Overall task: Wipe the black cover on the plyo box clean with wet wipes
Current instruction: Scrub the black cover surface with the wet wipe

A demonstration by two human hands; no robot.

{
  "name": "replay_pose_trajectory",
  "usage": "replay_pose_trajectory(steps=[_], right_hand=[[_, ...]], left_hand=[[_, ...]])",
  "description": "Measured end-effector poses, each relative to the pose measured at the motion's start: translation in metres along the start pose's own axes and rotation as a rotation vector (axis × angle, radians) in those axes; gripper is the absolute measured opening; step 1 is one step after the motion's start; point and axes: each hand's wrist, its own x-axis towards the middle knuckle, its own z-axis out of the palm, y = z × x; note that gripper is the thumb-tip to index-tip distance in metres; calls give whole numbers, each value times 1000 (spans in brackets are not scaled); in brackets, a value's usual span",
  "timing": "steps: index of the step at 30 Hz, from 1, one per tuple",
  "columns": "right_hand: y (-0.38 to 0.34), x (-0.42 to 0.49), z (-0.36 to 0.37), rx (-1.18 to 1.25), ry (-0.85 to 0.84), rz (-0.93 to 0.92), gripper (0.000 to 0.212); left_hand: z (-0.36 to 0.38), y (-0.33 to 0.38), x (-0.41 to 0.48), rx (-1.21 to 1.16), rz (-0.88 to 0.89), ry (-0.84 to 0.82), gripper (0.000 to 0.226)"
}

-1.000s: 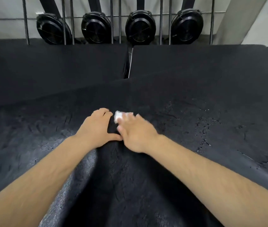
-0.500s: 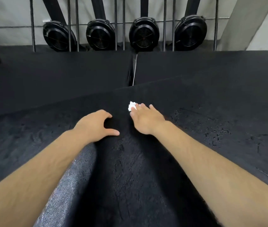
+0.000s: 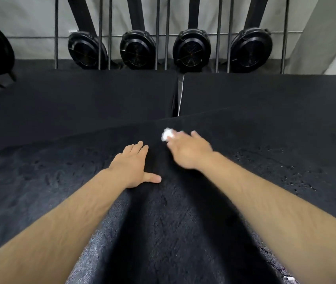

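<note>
Since a second ago the right hand [image 3: 187, 152] has slid its white wet wipe [image 3: 167, 135] away from the left hand [image 3: 131, 166], toward the far edge of the black cover [image 3: 173, 222]. Its grip, blurred, seems to press the bunched wipe under the fingertips. The left hand lies flat and empty on the cover, thumb out.

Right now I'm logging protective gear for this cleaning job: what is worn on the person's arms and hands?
Nothing visible. The left hand and right hand are bare, without gloves, rings, watch or bands. Both forearms are uncovered as far as the frame shows, with no sleeves in view.
</note>
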Motion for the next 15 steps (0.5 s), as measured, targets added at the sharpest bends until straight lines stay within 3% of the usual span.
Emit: replay_pose_trajectory(steps=[2, 3, 6, 7, 11, 13, 15], right_hand=[[11, 8, -9, -90, -8, 156, 43], [3, 10, -9, -78, -4, 147, 40], [-30, 10, 6, 24, -20, -151, 42], [-22, 15, 3, 29, -39, -163, 46], [18, 46, -25, -31, -55, 245, 45], [-15, 54, -20, -5, -41, 119, 33], [-43, 56, -3, 87, -71, -71, 37]], left_hand=[[2, 0, 0, 38, 3, -1, 119], [3, 1, 1, 54, 5, -3, 119], [4, 0, 2, 52, 17, -9, 118], [3, 1, 2, 53, 20, -14, 118], [1, 5, 3, 106, 21, -36, 117], [2, 5, 2, 94, 23, -37, 115], [2, 4, 1, 70, 20, -33, 114]])
